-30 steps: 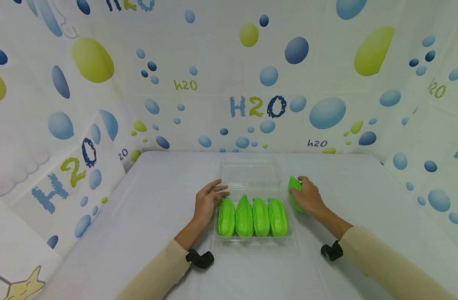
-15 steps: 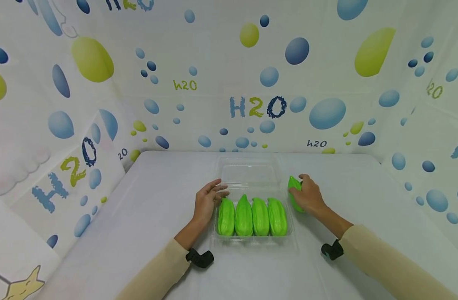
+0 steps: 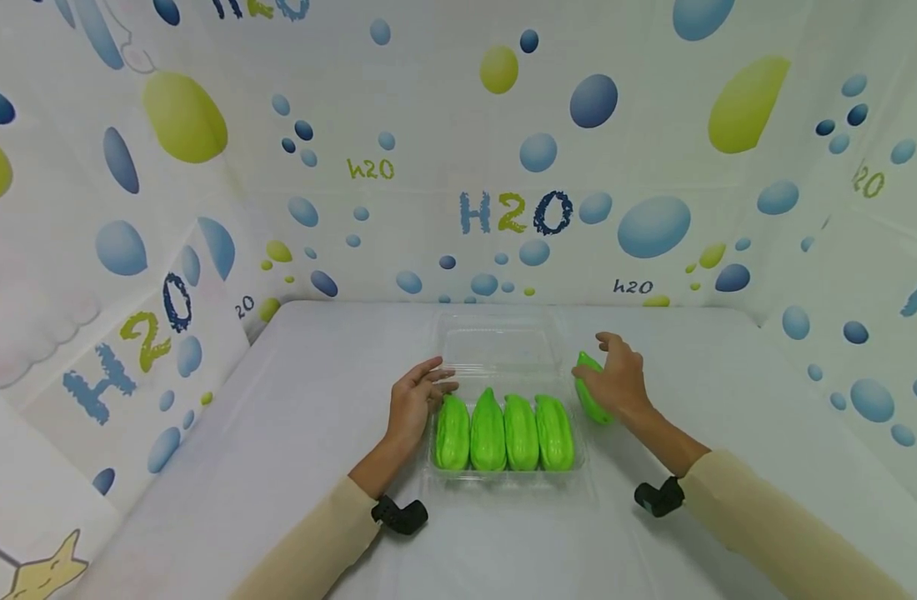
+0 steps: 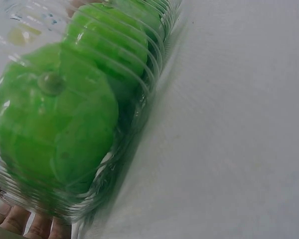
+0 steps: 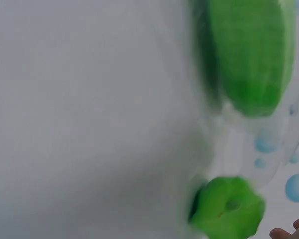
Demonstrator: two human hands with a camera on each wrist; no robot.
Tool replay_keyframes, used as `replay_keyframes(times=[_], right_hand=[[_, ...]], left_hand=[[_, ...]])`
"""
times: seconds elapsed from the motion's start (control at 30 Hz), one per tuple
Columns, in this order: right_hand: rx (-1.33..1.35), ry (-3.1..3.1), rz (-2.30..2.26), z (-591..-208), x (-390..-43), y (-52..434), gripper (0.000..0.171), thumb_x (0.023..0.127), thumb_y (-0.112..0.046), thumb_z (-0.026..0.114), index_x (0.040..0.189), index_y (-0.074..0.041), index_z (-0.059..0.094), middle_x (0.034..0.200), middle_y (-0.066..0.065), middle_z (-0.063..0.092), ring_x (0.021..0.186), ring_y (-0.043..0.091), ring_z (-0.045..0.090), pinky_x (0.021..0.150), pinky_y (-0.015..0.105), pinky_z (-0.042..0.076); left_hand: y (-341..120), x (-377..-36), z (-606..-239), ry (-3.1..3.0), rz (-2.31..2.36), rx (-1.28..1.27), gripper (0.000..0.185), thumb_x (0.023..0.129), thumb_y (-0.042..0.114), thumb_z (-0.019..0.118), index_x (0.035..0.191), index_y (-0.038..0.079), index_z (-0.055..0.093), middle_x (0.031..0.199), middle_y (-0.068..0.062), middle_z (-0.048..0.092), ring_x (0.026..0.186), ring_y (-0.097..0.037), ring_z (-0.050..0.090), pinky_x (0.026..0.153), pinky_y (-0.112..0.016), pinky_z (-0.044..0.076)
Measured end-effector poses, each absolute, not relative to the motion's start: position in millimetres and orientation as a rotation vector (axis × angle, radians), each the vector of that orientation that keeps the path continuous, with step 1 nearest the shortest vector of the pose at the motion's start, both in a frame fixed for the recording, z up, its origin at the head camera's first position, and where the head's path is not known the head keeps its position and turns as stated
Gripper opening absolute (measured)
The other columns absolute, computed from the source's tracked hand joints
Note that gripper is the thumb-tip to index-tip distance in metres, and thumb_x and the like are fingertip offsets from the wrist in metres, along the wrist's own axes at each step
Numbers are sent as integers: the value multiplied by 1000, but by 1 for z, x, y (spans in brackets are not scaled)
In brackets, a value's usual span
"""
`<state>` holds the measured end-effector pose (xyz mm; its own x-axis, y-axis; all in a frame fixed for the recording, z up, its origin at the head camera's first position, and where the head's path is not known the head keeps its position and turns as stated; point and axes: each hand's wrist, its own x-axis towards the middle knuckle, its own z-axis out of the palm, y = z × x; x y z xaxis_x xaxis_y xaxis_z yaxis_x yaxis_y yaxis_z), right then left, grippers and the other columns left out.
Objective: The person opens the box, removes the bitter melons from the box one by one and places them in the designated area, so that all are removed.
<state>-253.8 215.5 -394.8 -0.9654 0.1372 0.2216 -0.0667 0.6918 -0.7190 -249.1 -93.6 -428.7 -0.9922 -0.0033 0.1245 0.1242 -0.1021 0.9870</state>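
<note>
Several bright green, ribbed, long fruit-like pieces (image 3: 488,433) lie side by side in a clear plastic clamshell box (image 3: 503,476). My left hand (image 3: 411,410) rests at the box's back left corner, fingers relaxed against its edge. In the left wrist view, its fingers (image 4: 37,226) show by the clear ribbed wall, with green pieces (image 4: 60,124) seen through the plastic. Right of the box, another green ribbed piece (image 3: 589,393) lies on the table. My right hand (image 3: 619,379) is spread over it, thumb and fingers apart, partly covering it. The right wrist view shows its stem end (image 5: 231,206).
The box's clear lid (image 3: 499,343) lies folded back behind it on the white tablecloth (image 3: 338,358). A white backdrop (image 3: 428,108) with blue and green dots rises behind the table and at both sides.
My right hand has loosened its grip on the separate green piece, its fingers lifting and spreading away. The left hand, the box and the pieces in it stay put.
</note>
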Motion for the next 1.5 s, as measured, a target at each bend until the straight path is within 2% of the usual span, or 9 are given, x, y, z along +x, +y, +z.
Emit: replay_keyframes(times=[0.27, 0.53, 1.0, 1.5], right_hand=[[-5, -2539, 1200, -380, -240, 194, 62, 89, -19, 67, 143, 2, 47, 143, 22, 52, 129, 44, 39, 103, 58, 38], [37, -2581, 1248, -380, -226, 178, 56, 91, -17, 65, 142, 0, 50, 141, 21, 51, 133, 43, 36, 106, 60, 36], [81, -2527, 1355, -383, -215, 159, 51, 89, -16, 65, 135, 4, 54, 132, 21, 55, 121, 41, 49, 97, 51, 46], [72, -2508, 1433, -382, -212, 154, 47, 89, -15, 66, 132, 0, 56, 129, 16, 59, 118, 38, 53, 98, 46, 46]], left_hand=[[-91, -249, -428, -2053, -2259, -146, 57, 87, -10, 39, 144, -7, 49, 130, -28, 63, 114, -41, 66, 74, -20, 51], [-92, -249, -430, -2047, -2264, -134, 58, 86, -11, 40, 143, -6, 50, 130, -27, 64, 114, -41, 66, 75, -20, 52], [-93, -249, -430, -2036, -2274, -134, 57, 87, -11, 40, 143, -6, 51, 130, -27, 64, 115, -42, 65, 74, -20, 52], [-94, -250, -429, -2043, -2251, -128, 54, 90, -10, 42, 143, -6, 51, 129, -27, 64, 113, -40, 67, 73, -19, 51]])
